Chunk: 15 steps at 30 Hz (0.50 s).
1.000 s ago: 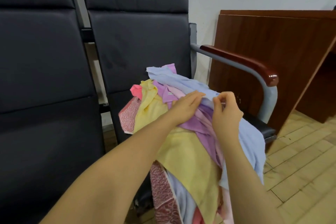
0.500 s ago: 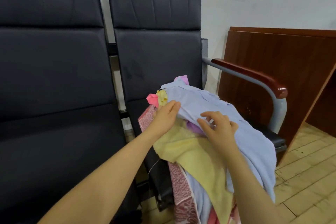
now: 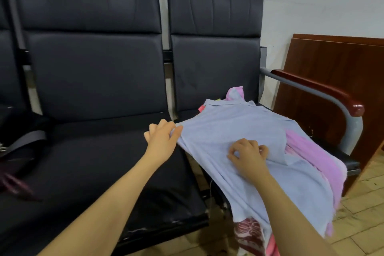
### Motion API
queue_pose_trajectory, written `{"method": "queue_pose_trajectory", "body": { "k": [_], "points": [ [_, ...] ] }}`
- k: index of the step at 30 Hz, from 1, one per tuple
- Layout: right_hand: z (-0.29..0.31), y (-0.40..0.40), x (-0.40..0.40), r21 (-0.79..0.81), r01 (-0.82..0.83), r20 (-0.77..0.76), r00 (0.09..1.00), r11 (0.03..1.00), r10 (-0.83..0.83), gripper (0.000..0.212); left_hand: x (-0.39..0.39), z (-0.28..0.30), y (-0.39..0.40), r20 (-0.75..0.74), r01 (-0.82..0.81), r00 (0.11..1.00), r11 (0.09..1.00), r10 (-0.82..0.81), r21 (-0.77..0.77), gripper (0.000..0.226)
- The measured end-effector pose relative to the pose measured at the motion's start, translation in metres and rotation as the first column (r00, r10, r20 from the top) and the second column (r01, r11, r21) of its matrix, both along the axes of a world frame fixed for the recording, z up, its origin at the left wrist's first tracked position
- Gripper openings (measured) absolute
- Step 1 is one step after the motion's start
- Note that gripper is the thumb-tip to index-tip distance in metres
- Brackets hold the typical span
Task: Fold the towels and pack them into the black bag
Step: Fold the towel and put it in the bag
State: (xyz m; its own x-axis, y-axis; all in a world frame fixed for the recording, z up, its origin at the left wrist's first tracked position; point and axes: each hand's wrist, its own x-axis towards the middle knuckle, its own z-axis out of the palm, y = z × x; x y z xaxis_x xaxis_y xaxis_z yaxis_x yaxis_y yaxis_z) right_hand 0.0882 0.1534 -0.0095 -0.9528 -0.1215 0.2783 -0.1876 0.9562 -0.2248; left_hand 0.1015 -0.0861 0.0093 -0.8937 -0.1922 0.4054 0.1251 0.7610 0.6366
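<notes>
A light blue towel (image 3: 232, 129) lies spread over the pile of towels on the right-hand black seat. My left hand (image 3: 163, 138) pinches its left corner and holds it out over the gap between the seats. My right hand (image 3: 248, 155) grips a bunch of the same towel near its middle. A pink towel (image 3: 307, 151) shows under it on the right, and a red patterned towel (image 3: 249, 233) hangs below at the front. The black bag (image 3: 18, 147) with a grey strap lies at the far left on the seats.
A row of black padded seats (image 3: 93, 151) runs along a white wall. A grey armrest with a dark red wooden top (image 3: 324, 91) closes off the right seat. A brown wooden panel (image 3: 342, 64) leans behind it. Pale wood flooring (image 3: 365, 214) lies at the lower right.
The view has swung left and pulled back, bringing the middle seat and the black bag in. The blue towel has been drawn out flat over the pile, hiding the yellow and purple towels.
</notes>
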Motion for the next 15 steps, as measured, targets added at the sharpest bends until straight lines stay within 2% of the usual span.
{"method": "queue_pose_trajectory", "body": {
  "k": [3,6,9,11,15],
  "points": [
    [-0.009,-0.014,0.003,-0.024,-0.060,-0.066,0.996,0.998,0.059,0.013,0.007,-0.005,-0.013,0.001,-0.001,1.000,0.995,0.001,-0.096,0.040],
    [-0.008,-0.029,0.005,-0.236,-0.176,-0.228,0.966,0.956,0.122,0.011,0.015,-0.012,-0.028,-0.006,-0.035,0.999,0.986,0.034,-0.162,0.036],
    [0.000,-0.054,0.007,-0.376,-0.289,-0.312,0.934,0.880,0.174,0.014,0.027,-0.013,-0.055,0.001,-0.114,0.993,0.993,0.114,-0.039,0.032],
    [0.005,-0.081,0.012,-0.353,-0.377,-0.336,0.905,0.856,0.260,0.014,0.040,-0.013,-0.078,0.026,-0.151,0.988,0.987,0.149,0.064,0.032],
    [0.002,-0.149,0.025,-0.229,-0.575,-0.393,0.793,0.786,0.466,0.010,0.068,-0.018,-0.127,0.039,-0.244,0.970,0.968,0.242,0.060,0.030]
  ]
}}
